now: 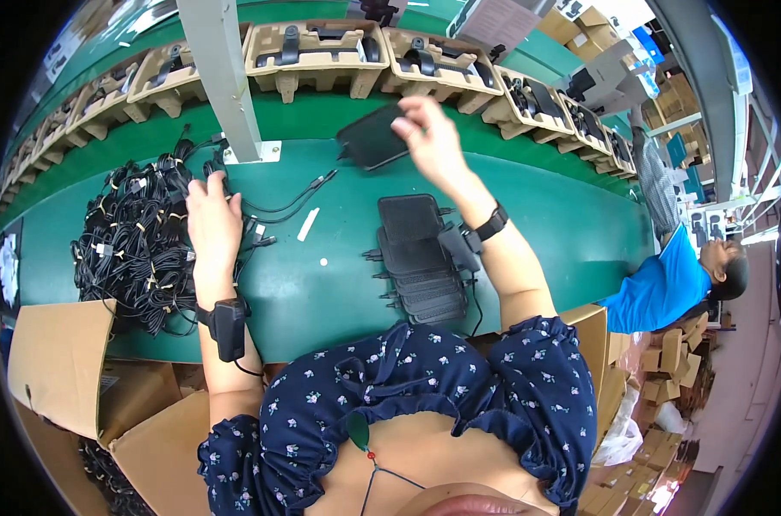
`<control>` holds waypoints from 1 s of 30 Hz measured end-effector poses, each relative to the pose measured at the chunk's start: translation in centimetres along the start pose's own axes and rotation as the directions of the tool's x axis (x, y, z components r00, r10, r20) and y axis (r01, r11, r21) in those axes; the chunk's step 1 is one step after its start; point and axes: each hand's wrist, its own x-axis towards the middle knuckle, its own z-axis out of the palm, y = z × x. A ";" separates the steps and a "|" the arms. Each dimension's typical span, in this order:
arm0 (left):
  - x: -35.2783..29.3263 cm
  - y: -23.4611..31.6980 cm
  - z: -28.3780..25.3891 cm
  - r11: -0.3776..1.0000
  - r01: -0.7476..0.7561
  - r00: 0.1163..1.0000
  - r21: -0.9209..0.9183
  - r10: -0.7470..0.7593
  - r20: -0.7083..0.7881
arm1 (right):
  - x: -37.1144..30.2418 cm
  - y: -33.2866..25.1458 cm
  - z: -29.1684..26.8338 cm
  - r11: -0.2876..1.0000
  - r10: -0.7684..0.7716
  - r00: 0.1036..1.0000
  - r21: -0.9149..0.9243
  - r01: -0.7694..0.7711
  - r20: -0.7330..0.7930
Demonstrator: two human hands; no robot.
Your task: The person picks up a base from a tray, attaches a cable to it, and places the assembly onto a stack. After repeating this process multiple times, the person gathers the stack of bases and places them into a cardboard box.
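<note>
My right hand (pixel 429 142) grips a flat black rectangular panel with rounded corners (pixel 372 138) by its right edge, above the far side of the green table. At the right side of a heap of bundled black cables (pixel 137 232), my left hand (pixel 212 222) has its fingers closed around a black cable, part of which the hand hides. Loose cable ends with plugs (pixel 322 181) stretch rightward from near that hand. A stack of similar black panels (pixel 421 258) lies overlapped between my arms, with short connectors sticking out at the sides.
Moulded cardboard trays (pixel 317 69) holding black parts line the raised green conveyor behind the table. A grey metal post (pixel 223 86) is bolted near the cable heap. Open cardboard boxes (pixel 59 361) stand at the lower left. A person in blue (pixel 666 284) sits farther right.
</note>
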 end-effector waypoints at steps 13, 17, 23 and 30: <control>-3.1 6.7 2.1 0.793 -0.293 0.882 -0.534 0.440 0.169 | 13.2 6.4 -11.4 0.883 -0.463 0.723 -0.341 0.323 -0.512; -3.1 6.4 1.6 0.814 -0.189 0.906 -0.549 0.360 0.222 | 14.9 7.5 -11.0 0.817 -0.485 0.787 -0.520 0.251 -0.382; -2.8 6.0 0.8 0.929 -0.138 0.888 -0.345 0.270 0.372 | 17.7 10.0 -11.9 0.824 -0.390 0.892 -0.519 0.227 -0.229; -3.1 6.3 1.0 0.926 -0.225 0.890 -0.303 0.322 0.324 | 18.5 10.7 -10.3 0.773 -0.462 0.859 -0.576 0.266 -0.223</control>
